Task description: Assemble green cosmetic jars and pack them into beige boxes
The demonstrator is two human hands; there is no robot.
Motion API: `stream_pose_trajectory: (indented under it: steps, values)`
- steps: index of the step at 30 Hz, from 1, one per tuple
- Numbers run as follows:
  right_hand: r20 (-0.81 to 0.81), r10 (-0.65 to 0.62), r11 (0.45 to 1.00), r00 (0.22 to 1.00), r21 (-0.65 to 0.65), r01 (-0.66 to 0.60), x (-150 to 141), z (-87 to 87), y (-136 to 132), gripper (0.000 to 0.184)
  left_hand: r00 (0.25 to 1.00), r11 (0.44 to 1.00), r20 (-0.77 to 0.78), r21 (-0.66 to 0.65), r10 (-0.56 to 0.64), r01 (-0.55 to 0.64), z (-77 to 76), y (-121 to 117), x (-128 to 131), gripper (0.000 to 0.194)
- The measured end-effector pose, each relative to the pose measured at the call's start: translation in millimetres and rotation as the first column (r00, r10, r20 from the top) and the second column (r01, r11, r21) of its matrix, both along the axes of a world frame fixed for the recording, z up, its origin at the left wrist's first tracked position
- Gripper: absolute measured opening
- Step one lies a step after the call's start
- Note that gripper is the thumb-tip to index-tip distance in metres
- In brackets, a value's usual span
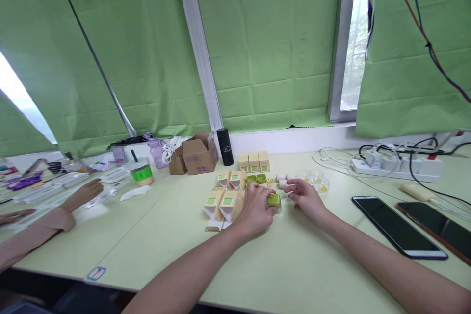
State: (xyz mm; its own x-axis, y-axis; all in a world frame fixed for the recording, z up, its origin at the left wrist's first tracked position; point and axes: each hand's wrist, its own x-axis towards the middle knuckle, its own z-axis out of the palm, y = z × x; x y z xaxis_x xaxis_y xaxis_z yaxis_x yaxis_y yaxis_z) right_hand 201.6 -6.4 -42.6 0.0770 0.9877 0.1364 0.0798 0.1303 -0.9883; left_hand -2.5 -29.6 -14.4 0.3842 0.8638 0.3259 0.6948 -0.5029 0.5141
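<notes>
Near the front edge of my pale table (pixel 165 245), well to the left, a small blue-edged sticker (pixel 96 274) with a red mark lies flat. On my right are a smartphone (pixel 399 228) with a dark screen and pale lower edge, and beside it a second phone (pixel 437 225) in a brown-edged case.

In front of me, my left hand (pixel 256 208) grasps a small olive-green case (pixel 273 200), thumb at the near side and fingers over it; the case carries a yellowish ornament on top, with clear plastic showing beneath it. My right hand (pixel 304 197) is released, its fingers loosely curled just to the right of that case.

Close to my left hand stand beige cartons (pixel 227 200) with green windows, their near ends open. Beyond my fingers sit opened green cases (pixel 256 178), tiny yellow pieces (pixel 270 182), pale pink cases (pixel 282 182) and clear plastic holders (pixel 317 181) with yellow bits inside. To the far left, a co-worker's hand (pixel 85 194) reaches over the table, near an iced-drink cup (pixel 142 172) with a green sleeve.

Farther back are three beige boxes (pixel 253 162) in a row, a black tumbler (pixel 225 147), an open cardboard box (pixel 198 155) and, at right, a white power strip (pixel 401 169). Green curtains (pixel 268 49) hang behind everything.
</notes>
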Motion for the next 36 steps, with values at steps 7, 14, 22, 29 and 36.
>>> stream_pose_trajectory:
  steps: [7,14,22,29,36]
  values:
    - [0.025,0.013,1.0,1.0,-0.019,-0.013,0.3,-1.2,0.5,0.042,0.999,1.0,-0.048,0.025,0.002,-0.001,-0.1,-1.5,1.0,0.038]
    - [0.012,0.015,1.0,1.0,0.003,-0.015,-0.1,-2.2,-0.8,0.042,0.999,0.996,-0.036,0.088,0.027,-0.024,-0.6,-4.0,1.4,0.048]
    - [0.04,0.011,1.0,0.999,-0.006,-0.011,-1.5,-0.1,-4.2,0.038,0.93,0.917,-0.278,0.379,0.241,-0.124,48.6,-2.8,-12.9,0.031]
    - [0.067,0.017,1.0,0.998,-0.015,-0.016,-1.0,3.0,-5.3,0.037,0.707,0.85,-0.542,0.501,0.454,-0.162,68.5,-15.7,-50.8,0.024]
    - [0.078,0.012,1.0,0.997,0.001,-0.012,-0.7,1.7,-5.5,0.035,0.634,0.872,-0.621,0.45,0.461,-0.192,49.7,-36.1,-63.3,0.031]
